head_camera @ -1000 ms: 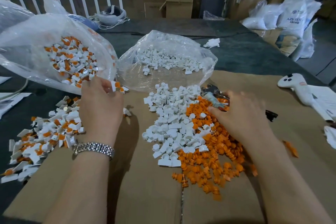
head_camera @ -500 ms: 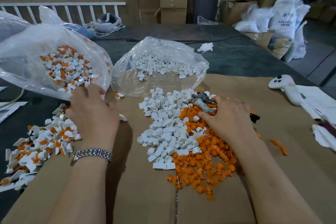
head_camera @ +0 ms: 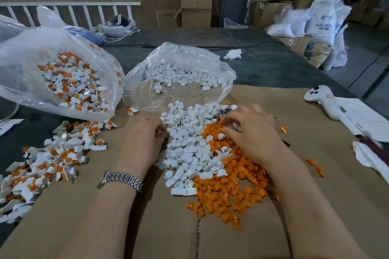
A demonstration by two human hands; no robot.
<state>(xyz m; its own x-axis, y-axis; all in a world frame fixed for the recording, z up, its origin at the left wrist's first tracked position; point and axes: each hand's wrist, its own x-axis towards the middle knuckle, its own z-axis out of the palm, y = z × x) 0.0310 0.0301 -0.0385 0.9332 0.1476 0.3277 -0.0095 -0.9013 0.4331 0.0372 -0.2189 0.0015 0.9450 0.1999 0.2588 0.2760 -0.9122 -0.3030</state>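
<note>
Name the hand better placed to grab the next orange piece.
Right. The right hand rests on the orange pile, fingertips among its pieces; the left hand sits at the left edge of the white pile, farther away.

Left hand (head_camera: 145, 139) and right hand (head_camera: 252, 132) lie palm-down, fingers seemingly curled

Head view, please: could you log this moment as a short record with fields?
left hand: fingertips at the white pieces; grip unclear
right hand: fingers curled onto the orange pieces; grip unclear
surface: cardboard sheet
mixed pile: white-and-orange parts, left of the left hand
left bag: white-and-orange parts inside
middle bag: white parts inside
</note>
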